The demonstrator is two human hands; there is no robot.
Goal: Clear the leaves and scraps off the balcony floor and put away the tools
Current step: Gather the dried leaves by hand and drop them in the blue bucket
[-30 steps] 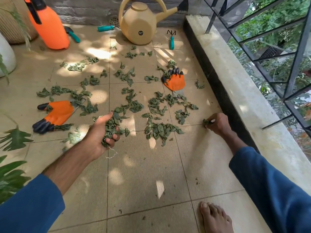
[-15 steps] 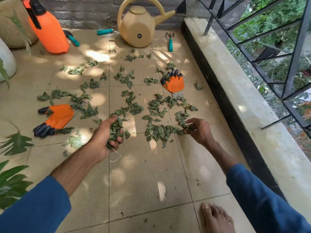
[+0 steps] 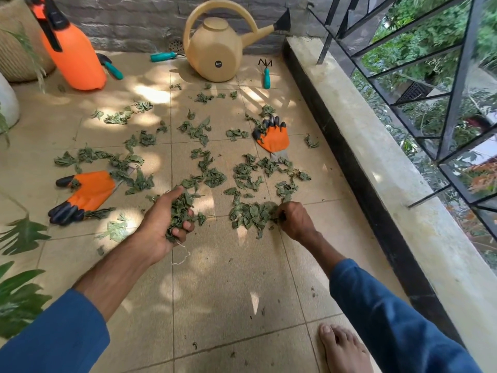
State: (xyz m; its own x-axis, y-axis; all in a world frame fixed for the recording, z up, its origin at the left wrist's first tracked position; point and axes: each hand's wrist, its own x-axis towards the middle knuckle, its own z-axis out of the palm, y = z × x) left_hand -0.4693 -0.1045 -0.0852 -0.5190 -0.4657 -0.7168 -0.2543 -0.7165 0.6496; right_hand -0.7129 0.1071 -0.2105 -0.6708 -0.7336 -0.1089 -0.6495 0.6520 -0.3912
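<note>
Green leaf scraps (image 3: 200, 131) lie scattered over the beige tiled floor (image 3: 228, 278). My left hand (image 3: 161, 222), palm up, holds a bunch of leaves (image 3: 180, 208) with a thin thread hanging from it. My right hand (image 3: 294, 220) has its fingers curled into the near pile of leaves (image 3: 250, 214), gripping some at its right edge. Two orange gloves with black claw tips lie among the scraps, one at the left (image 3: 83, 193) and one at the right (image 3: 273, 137). Far back lie a small teal hand rake (image 3: 266, 74) and two more teal-handled tools (image 3: 162, 56) (image 3: 111, 67).
A tan watering can (image 3: 215, 49) and an orange sprayer (image 3: 72, 52) stand by the back wall. A raised stone ledge (image 3: 376, 168) with a black railing runs along the right. Plant leaves (image 3: 18, 292) and pots sit at the left. My bare foot (image 3: 343, 351) is at the bottom.
My right hand moved left from near the ledge to the near leaf pile and closed on leaves there. My left hand kept its bunch almost still.
</note>
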